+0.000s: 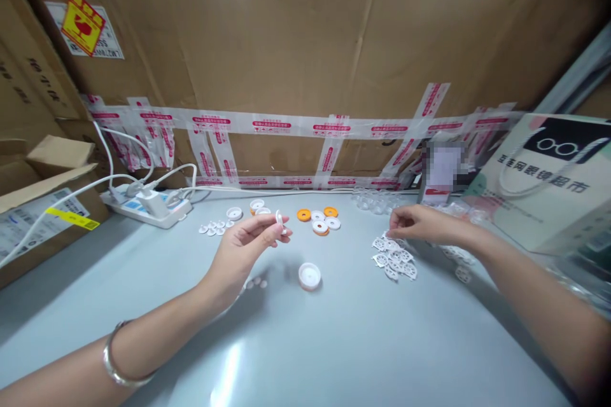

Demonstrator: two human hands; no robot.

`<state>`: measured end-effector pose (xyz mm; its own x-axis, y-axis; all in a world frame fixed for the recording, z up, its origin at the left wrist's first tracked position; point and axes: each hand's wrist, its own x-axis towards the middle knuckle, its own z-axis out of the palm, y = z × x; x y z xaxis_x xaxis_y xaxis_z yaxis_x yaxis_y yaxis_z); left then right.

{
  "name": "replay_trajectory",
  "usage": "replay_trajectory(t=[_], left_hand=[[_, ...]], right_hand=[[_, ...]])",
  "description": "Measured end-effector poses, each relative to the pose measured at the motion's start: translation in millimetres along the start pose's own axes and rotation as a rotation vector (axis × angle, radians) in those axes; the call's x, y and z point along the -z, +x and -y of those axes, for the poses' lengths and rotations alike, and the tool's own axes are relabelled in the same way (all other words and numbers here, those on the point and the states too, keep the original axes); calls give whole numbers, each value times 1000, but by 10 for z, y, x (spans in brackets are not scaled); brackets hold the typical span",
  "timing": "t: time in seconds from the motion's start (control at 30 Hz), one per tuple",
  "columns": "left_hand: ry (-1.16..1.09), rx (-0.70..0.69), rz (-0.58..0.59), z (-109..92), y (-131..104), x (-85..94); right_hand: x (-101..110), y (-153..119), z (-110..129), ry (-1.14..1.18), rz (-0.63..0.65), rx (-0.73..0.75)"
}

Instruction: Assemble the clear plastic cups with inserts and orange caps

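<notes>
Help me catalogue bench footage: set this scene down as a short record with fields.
Left hand: pinches a small white piece between thumb and fingers
Left wrist: wears a silver bracelet
Right hand: at the far edge of a pile of white pieces; grip unclear
Between the hands, nearer the wearer: round white cup on the table
Farther back: orange and white rings
Far left: power strip with plugs
Far right: shopping bag
Behind: large cardboard

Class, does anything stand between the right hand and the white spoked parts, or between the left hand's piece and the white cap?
Nothing visible does. The right hand is at the far edge of the parts; no object shows between piece and cap.
</notes>
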<state>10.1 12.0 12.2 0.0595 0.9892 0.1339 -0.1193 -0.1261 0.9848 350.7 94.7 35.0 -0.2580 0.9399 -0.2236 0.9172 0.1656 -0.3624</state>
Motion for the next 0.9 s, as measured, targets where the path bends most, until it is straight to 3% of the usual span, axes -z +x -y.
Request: replay_trajectory(t=[0.27,0.53,0.9], left_hand=[[22,10,7,0,-6,0],[39,12,24,-38,-16,-10],[82,0,39,-74,-40,-43]], right_hand=[[-69,25,-22,10,70,7],[-8,-19,-4,17,-43,17],[-36,-27,93,47,12,81]])
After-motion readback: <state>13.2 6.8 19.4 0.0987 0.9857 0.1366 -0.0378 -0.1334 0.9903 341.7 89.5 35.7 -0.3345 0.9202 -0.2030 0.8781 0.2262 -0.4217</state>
